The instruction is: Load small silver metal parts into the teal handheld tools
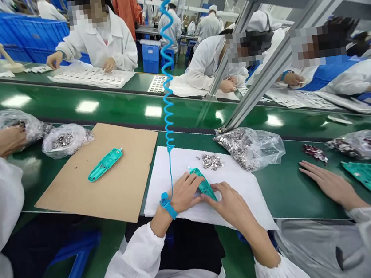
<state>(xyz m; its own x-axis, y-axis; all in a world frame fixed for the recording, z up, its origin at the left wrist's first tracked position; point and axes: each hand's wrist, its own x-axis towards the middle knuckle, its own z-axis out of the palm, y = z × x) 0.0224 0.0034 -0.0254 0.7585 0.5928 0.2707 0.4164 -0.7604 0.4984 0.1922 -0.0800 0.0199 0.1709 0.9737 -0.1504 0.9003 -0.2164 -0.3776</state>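
Observation:
My left hand [185, 192] and my right hand [229, 204] both grip a teal plastic housing [205, 186] over a white sheet [244, 186] on the green table. The left fingers wrap its near-left side and the right fingers pinch its lower end. A blue wrist strap [167, 205] sits on my left wrist, and its coiled blue cord [166, 78] rises upward. A small pile of shiny metal parts [211, 161] lies on the sheet just beyond the housing.
A second teal housing [105, 164] lies on a brown cardboard sheet [111, 192] to the left. Clear bags of metal parts [251, 148] sit right and left [65, 140]. A neighbour's hand [327, 183] rests flat at right, another's [1, 142] at left. Workers sit across the green conveyor [101, 106].

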